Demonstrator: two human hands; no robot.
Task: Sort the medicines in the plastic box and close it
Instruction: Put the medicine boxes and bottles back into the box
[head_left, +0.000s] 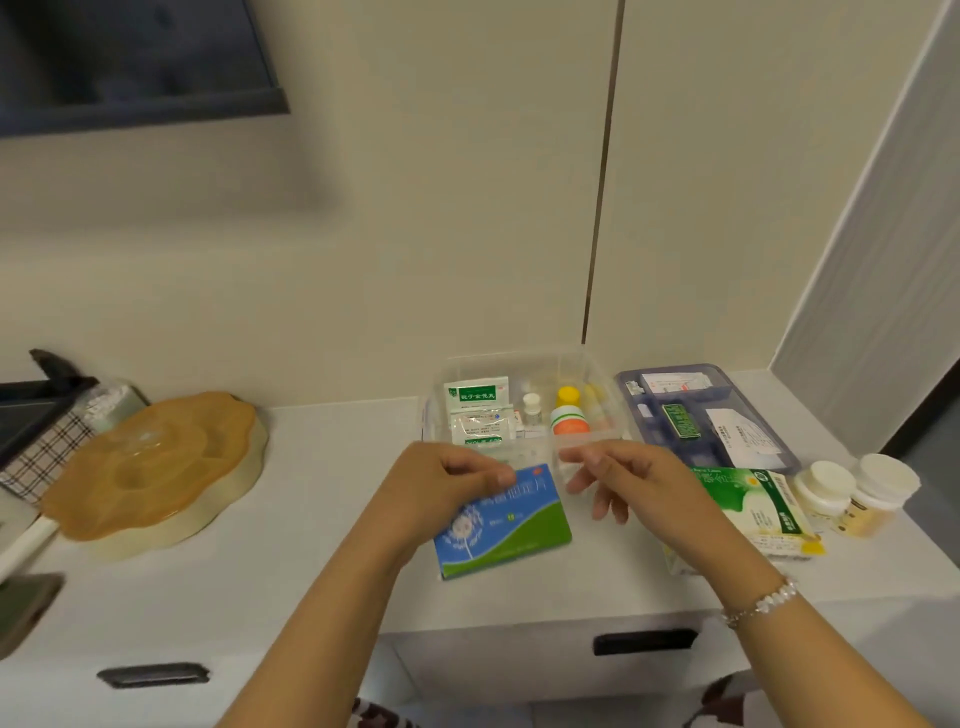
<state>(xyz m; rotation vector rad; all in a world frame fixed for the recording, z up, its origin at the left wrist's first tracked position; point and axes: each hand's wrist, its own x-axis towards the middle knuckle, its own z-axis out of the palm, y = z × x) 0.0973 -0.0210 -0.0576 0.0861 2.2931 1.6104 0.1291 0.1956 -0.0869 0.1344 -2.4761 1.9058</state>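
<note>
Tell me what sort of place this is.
Probably a home, at a sideboard or cabinet. A white countertop with drawer handles below stands against plain cream wall panels; an amber, flower-shaped lidded snack tray sits beside a clear plastic medicine box.

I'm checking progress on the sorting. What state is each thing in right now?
Plastic box: open, medicines inside.
Blue lid: off, lying beside the box, papers on it.
Blue-green packet: outside the box, gripped by the left hand.
Right hand: open, holding nothing.
Two white jars: capped, on the counter.
</note>
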